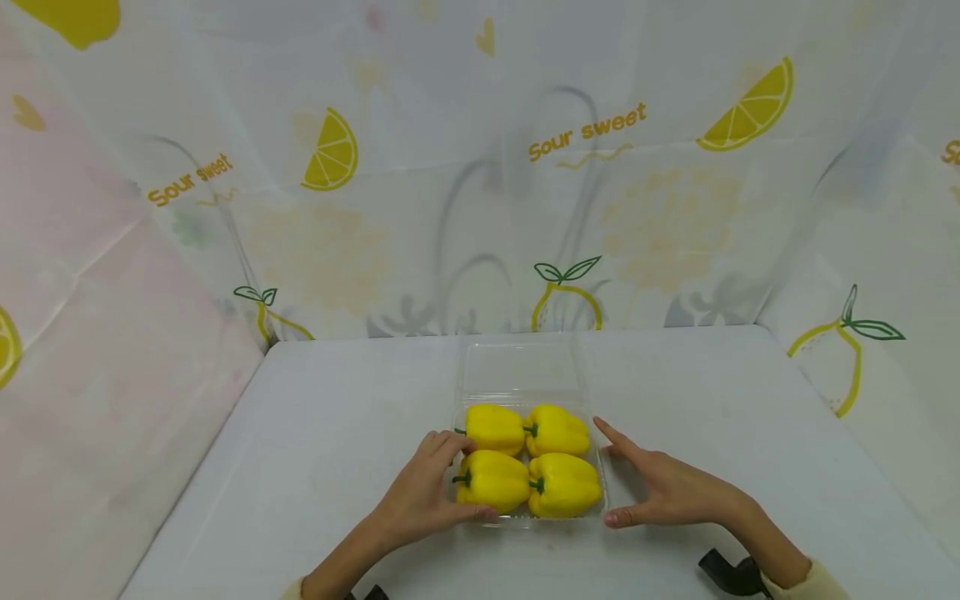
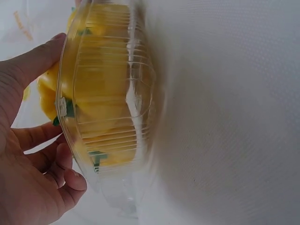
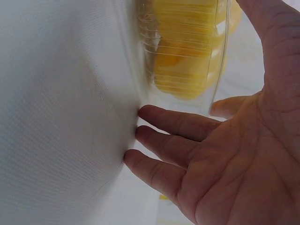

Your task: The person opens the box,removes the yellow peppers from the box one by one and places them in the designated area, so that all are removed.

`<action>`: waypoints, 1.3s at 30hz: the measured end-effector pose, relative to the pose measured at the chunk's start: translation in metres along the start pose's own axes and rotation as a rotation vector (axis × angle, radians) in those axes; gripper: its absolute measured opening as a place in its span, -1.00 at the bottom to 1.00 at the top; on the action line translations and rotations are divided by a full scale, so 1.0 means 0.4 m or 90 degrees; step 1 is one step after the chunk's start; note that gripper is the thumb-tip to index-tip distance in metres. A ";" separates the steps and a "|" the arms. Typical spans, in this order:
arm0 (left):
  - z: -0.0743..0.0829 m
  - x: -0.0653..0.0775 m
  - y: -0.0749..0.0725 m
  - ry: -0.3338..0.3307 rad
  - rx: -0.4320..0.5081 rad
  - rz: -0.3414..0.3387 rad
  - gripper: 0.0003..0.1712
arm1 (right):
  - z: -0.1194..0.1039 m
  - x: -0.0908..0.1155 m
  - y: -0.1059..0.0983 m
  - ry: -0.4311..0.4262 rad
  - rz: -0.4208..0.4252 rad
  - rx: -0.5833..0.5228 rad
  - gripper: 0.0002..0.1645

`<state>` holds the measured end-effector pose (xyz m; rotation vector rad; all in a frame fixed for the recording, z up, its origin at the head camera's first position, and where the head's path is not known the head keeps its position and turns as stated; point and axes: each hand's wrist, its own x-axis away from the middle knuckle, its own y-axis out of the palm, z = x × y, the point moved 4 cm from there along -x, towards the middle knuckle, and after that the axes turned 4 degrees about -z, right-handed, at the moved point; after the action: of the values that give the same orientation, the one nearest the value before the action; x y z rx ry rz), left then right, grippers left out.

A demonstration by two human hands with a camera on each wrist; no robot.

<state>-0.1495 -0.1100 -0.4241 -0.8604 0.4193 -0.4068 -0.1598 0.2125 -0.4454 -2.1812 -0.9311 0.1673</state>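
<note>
Head view: white table point(image 1: 315, 433); lemon-print curtain point(image 1: 450, 192) behind.

White table point(image 1: 315, 433), lemon-print cloth walls point(image 1: 465, 192)

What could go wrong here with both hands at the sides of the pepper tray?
The clear tray looks thin, so squeezing it may buckle a wall. Four yellow peppers sit above its rim with the lid open behind; tilting could roll one out. The right hand lies open beside the tray and the left hand is against its edge: it might slip.
</note>
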 end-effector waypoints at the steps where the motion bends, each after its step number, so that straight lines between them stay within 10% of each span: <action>1: -0.002 0.000 0.000 -0.002 0.001 0.001 -0.18 | -0.001 0.000 -0.001 0.002 -0.001 -0.001 0.36; 39: -0.033 0.007 -0.027 -0.028 0.081 0.027 -0.19 | -0.010 -0.004 -0.002 0.001 -0.004 0.004 0.37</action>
<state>-0.1555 -0.1262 -0.4240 -0.7350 0.3671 -0.3707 -0.1600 0.2095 -0.4422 -2.1721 -0.9349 0.1655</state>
